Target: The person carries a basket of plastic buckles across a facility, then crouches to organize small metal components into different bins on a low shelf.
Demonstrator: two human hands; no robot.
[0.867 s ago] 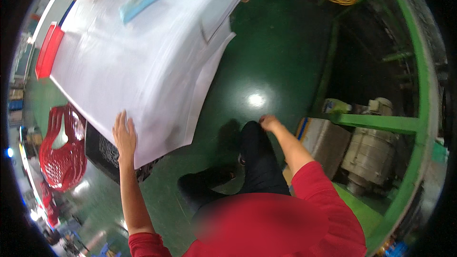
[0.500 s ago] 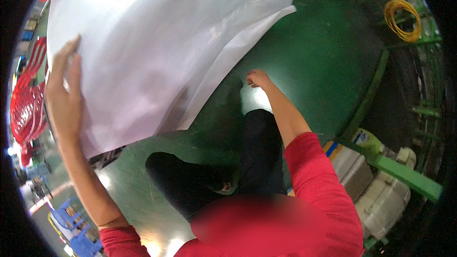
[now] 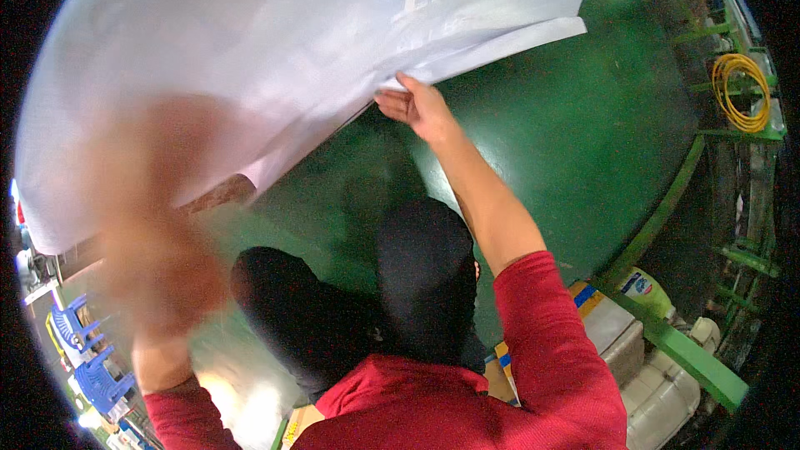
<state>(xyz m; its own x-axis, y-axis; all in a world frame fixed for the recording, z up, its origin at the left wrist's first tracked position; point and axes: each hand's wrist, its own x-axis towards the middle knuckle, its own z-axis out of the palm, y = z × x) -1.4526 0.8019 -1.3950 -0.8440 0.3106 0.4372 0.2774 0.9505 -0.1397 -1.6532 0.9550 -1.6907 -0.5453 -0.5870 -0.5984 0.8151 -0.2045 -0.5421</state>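
Observation:
A large white sheet [image 3: 308,58] with faint lettering fills the upper left, its lower edge running slantwise above the green floor. My right hand [image 3: 421,110] is at that edge, the thumb apart from the other fingers and reaching over the sheet, the fingers pointing left. I see no firm hold on the sheet there. My left hand [image 3: 158,242] is smeared by motion in front of the sheet's near left part. Its fingers cannot be made out.
I squat on the green floor [image 3: 550,133]. A green rail [image 3: 696,358] crosses at the lower right, beside a wrapped box [image 3: 612,325], a pale container [image 3: 667,375] and a green-white packet [image 3: 646,290]. A yellow coiled hose [image 3: 742,92] hangs far right. Blue plastic stools [image 3: 104,379] stand left.
My right hand has moved up and left to the sheet's edge. My left hand has left the sheet's left side and swung nearer, blurred. The view has shifted, and lettering now shows on the sheet.

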